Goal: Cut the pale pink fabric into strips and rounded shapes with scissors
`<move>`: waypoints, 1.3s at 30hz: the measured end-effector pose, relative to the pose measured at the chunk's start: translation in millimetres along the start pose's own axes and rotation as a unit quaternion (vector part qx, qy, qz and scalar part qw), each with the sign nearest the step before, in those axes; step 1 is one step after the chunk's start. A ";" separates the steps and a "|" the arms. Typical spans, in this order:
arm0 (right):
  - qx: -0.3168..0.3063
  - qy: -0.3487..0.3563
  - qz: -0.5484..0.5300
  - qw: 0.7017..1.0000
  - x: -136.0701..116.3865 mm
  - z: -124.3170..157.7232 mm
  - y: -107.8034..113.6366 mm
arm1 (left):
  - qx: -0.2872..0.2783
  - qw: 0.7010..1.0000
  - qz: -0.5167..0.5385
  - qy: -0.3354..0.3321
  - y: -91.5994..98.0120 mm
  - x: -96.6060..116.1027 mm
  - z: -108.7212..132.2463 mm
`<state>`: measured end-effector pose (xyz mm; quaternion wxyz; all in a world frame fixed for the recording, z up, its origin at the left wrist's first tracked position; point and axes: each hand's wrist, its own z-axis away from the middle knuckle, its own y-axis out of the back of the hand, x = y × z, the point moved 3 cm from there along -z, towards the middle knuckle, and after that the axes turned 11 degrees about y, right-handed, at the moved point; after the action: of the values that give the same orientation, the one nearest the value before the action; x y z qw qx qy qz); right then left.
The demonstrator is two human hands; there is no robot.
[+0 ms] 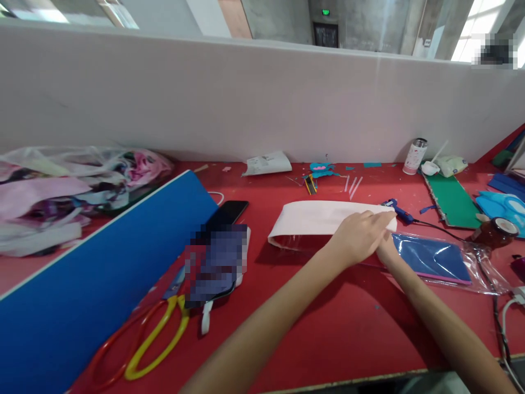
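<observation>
A wide white strip point(307, 215) is bent into a flat loop, standing on its edge over the red table point(328, 339). Its right end is pinched by my left hand point(361, 234), whose fingers are closed. My right hand point(384, 246) meets the left at that same end, its fingers partly hidden but seemingly closed on the strip too. Just beyond both hands rests a blue glue gun point(400, 212) with a black cord. Beside my right forearm, a blue sheet in a clear plastic sleeve point(435, 260) lies flat.
Large scissors point(158, 334), a dark pouch point(219, 268) and a black phone point(229, 212) lie left. A blue board point(135, 262) slants before a bag of fabric point(77, 191). A cutter point(310, 185), green board point(451, 202), brown jar point(494, 233) and patterned bottle point(415, 157) stand or lie behind.
</observation>
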<state>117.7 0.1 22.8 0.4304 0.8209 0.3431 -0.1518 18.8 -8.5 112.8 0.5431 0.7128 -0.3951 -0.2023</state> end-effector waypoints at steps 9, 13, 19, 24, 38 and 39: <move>0.303 -0.199 -0.445 0.819 5.4 -24.6 43.8 | 0.107 0.973 -0.087 0.187 1.7 -73.6 41.4; 0.298 -0.171 -0.501 0.794 -3.8 -41.5 66.8 | 0.125 0.959 -0.080 0.241 -6.8 -104.4 59.2; 0.306 -0.104 -0.489 0.810 -22.6 -56.3 94.8 | 0.125 0.921 0.028 0.369 -25.2 -128.4 74.4; 0.306 -0.064 -0.453 0.835 -34.8 -68.8 108.0 | 0.084 0.930 0.012 0.356 -27.4 -126.5 73.3; 0.296 -0.060 -0.496 0.814 -52.0 -113.3 100.3 | -0.028 0.905 -0.028 0.423 -17.8 -143.6 93.7; 0.303 -0.054 -0.500 0.809 -51.7 -116.0 101.6 | -0.024 0.899 -0.035 0.435 -18.2 -143.8 94.8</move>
<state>145.7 31.7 179.9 0.0420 0.6153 0.6188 -0.4866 -130.2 47.6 44.4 0.6705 0.7298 -0.0891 0.0992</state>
